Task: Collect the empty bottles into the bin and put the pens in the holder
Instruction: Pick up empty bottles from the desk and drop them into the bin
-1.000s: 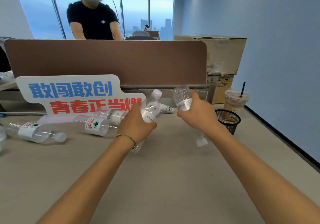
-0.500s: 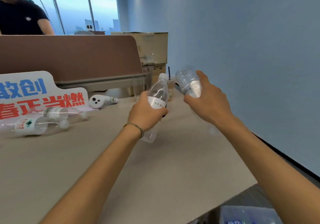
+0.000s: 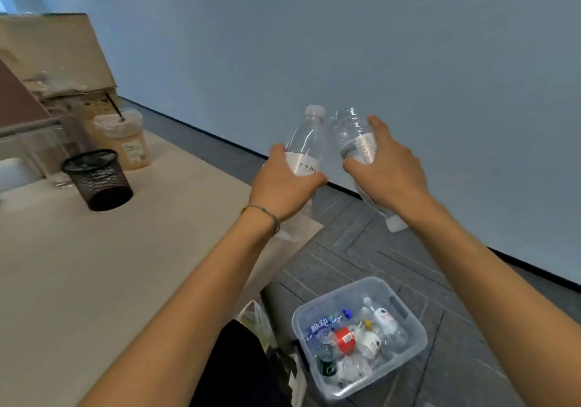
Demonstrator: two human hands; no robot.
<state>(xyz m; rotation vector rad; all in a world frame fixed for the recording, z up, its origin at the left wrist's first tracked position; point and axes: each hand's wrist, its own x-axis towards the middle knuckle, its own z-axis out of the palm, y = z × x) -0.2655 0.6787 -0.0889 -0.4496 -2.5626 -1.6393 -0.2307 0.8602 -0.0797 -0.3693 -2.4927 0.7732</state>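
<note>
Since the frame 0.5 s ago your view has swung right and down: the red-and-blue sign and the bottles lying on the desk have left the picture, and the bin on the floor has come fully into it.

Room: blue wall; grey patterned floor; stacked cardboard boxes at far left.
Surface: beige desk, its corner ending just under your left hand.
Containers:
- 1 clear plastic bin on the floor beside the desk, below your hands, holding a jumble of empty bottles, among them 1 with a blue label and 1 with a red label.
- 1 iced drink cup with lid and straw, on the desk's far edge.
- 1 black mesh holder on the desk, just in front of the cup; contents cannot be told.
Hands:
- Left hand, fingers wrapped around 1 capped bottle, cap upward.
- Right hand, fingers wrapped around 1 inverted bottle, cap downward below the wrist.
Both bottles are in the air, near each other.
</note>
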